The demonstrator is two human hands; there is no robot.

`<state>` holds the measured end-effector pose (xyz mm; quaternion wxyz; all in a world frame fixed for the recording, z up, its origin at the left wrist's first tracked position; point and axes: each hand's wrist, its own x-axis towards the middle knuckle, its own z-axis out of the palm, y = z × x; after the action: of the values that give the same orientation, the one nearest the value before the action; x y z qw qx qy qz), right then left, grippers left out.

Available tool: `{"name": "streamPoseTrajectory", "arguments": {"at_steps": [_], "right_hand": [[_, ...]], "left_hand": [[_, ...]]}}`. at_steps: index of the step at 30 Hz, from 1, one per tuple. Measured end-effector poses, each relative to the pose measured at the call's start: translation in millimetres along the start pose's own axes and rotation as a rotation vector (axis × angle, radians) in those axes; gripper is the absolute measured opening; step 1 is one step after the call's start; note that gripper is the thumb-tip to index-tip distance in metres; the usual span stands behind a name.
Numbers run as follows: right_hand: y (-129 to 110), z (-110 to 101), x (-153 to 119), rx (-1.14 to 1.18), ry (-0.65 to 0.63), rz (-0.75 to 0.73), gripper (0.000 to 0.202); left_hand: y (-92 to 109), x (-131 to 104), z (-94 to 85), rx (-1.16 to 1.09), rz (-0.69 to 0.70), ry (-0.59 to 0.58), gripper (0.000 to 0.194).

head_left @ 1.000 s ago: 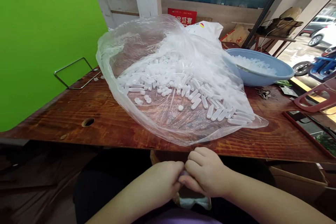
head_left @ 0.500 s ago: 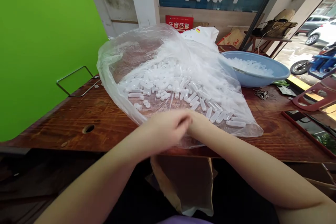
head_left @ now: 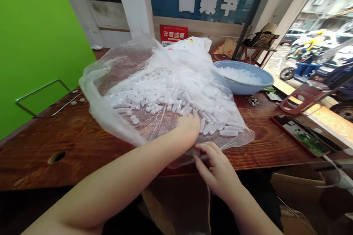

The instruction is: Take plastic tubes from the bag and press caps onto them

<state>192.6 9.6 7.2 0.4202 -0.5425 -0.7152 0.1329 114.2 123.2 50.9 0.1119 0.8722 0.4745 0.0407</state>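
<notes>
A large clear plastic bag (head_left: 93, 91) lies on its side with its mouth toward me, filled with small translucent plastic tubes (head_left: 212, 126) and little white caps (head_left: 154, 108). My left hand (head_left: 189, 127) reaches into the bag mouth at the near edge of the tubes. Its fingers point away and are mostly hidden behind the back of the hand. Just below and to the right, my right hand (head_left: 216, 165) is by the bag's front edge, with thumb and forefinger bent toward each other. Something pale shows at those fingertips, too unclear to name.
A blue basin (head_left: 248, 87) of translucent pieces stands right of the bag. Keys (head_left: 252, 101), a phone (head_left: 300, 135) and a reddish plastic stand (head_left: 300, 97) lie at the right. A metal wire frame (head_left: 46, 97) and a table hole (head_left: 56, 157) are left. Below the table edge is an open cardboard box (head_left: 176, 202).
My hands have come apart from their crossed position: the left has moved farther into the bag, the right has drawn back toward me. The view has turned somewhat to the right.
</notes>
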Motion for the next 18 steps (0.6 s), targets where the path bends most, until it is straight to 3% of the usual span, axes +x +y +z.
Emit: {"name": "streamPoseTrajectory", "arguments": {"at_steps": [2, 4, 6, 9, 13, 18], "right_hand": [[4.8, -1.0, -3.3, 0.051, 0.166, 0.000, 0.019], [8.0, -1.1, -4.3, 0.092, 0.303, -0.014, 0.020], [8.0, -1.1, -4.0, 0.149, 0.356, -0.049, 0.021], [1.8, -2.2, -2.9, 0.248, 0.291, -0.144, 0.027], [-8.3, -4.5, -2.2, 0.293, 0.163, -0.235, 0.029], [-19.3, -7.2, -5.4, 0.314, -0.037, -0.224, 0.024]], "left_hand": [[-3.5, -20.7, -3.8, -0.048, 0.020, 0.008, 0.050], [-11.2, -42.7, -2.2, -0.490, 0.049, 0.009, 0.057], [-20.9, -62.2, 4.3, -0.974, 0.034, 0.011, 0.054], [-33.3, -82.8, 14.9, -1.449, -0.178, 0.033, 0.049], [-42.4, -97.5, 21.2, -1.699, -0.506, 0.056, 0.052], [-48.4, -112.0, 26.3, -1.718, -0.480, 0.047, 0.045]]}}
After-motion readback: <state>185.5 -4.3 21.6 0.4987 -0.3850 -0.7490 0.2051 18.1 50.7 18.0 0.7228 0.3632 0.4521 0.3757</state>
